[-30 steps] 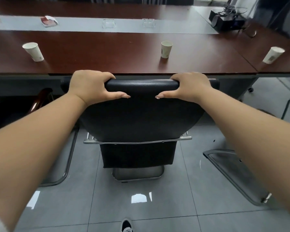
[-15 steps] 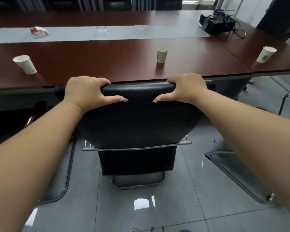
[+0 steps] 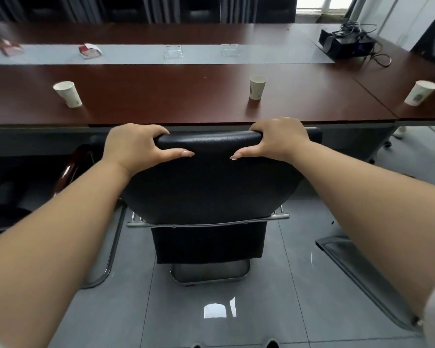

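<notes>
A black leather chair (image 3: 209, 187) on a chrome sled frame stands in front of me, its back towards me and its top edge close to the edge of the dark red table (image 3: 161, 96). My left hand (image 3: 133, 144) grips the left part of the backrest's top, fingers curled over the far side, thumb lying along the near side. My right hand (image 3: 276, 139) grips the right part of the top the same way, thumb pointing inward.
Three paper cups stand on the table: left cup (image 3: 68, 94), middle cup (image 3: 257, 87), right cup (image 3: 419, 92). Glass ashtrays (image 3: 173, 52) and a black device with cables (image 3: 347, 42) lie farther back. Another chair's chrome frame (image 3: 111, 252) is at left, a floor panel (image 3: 362, 267) at right.
Both hands keep their grip on the backrest. The table with its cups takes up more of the view and sits lower in it; the chair's top is nearer the table edge.
</notes>
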### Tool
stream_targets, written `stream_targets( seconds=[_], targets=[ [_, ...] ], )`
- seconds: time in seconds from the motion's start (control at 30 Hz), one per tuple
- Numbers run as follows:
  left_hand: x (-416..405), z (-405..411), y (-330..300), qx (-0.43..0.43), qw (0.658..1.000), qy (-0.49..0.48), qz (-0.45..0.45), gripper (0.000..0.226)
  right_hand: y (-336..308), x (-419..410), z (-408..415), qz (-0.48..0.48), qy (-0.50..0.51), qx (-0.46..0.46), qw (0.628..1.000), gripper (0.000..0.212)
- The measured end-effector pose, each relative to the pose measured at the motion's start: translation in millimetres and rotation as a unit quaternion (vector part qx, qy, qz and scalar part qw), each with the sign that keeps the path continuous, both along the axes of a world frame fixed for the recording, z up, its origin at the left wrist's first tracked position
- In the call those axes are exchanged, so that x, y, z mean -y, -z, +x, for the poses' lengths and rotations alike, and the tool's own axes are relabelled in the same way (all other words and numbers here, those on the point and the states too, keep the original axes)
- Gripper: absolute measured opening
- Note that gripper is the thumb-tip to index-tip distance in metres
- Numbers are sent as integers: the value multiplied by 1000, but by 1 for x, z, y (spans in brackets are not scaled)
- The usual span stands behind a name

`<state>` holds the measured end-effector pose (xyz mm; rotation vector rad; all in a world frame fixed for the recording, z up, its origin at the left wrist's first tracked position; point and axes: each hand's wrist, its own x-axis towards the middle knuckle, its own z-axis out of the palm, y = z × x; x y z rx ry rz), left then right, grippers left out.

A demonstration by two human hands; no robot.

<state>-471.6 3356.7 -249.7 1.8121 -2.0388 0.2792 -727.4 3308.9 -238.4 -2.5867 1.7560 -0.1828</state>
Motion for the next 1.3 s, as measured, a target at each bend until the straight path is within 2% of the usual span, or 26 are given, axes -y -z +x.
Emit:
stream_targets(
  seconds=[0.1, 0.2, 0.3, 0.37, 0.4, 0.5, 0.57, 0.63, 0.7, 0.8, 0.9, 1.03, 1.13, 1.3],
  targets=[
    [4, 3, -3, 21, 1000, 4, -8, 101, 0, 2, 0, 6, -2, 5, 1000, 66],
    [6, 2, -6, 22, 999, -6, 36, 102, 1, 1, -2, 15, -1, 6, 1000, 62],
    [6, 2, -9, 19, 994, -8, 105, 103, 3, -2, -2, 1, -2, 17, 1000, 67],
    [5, 4, -16, -28, 988, 11, 152, 108, 6, -5, -5, -31, -10, 23, 999, 71],
    [4, 4, -20, -82, 982, 21, 172, 106, 7, -7, -6, -39, -14, 25, 999, 72],
    [-2, 0, -27, -231, 957, 61, 167, 64, 6, -9, -8, -18, -16, 35, 999, 70],
    [-3, -10, -32, -250, 952, 86, 154, 42, 4, -10, -10, 6, -19, 57, 998, 63],
    [-1, -29, -35, -257, 947, 114, 155, 35, 1, -15, -16, 47, -18, 133, 990, 53],
    [3, -53, -38, -290, 932, 144, 162, 29, -2, -24, -26, 85, 1, 251, 964, 42],
    [11, -94, -36, -346, 901, 195, 175, 24, -5, -38, -48, 80, 61, 435, 895, 21],
    [15, -140, -35, -392, 867, 250, 177, 27, -1, -51, -81, 62, 113, 535, 835, 9],
    [24, -217, -29, -375, 841, 332, 204, 26, 5, -72, -150, 67, 189, 583, 787, 6],
    [32, -281, -22, -351, 825, 377, 232, 26, 15, -83, -202, 48, 249, 589, 768, 5],
    [52, -370, 0, -362, 796, 395, 282, 31, 30, -89, -279, 24, 312, 601, 736, 2]
  ],
)
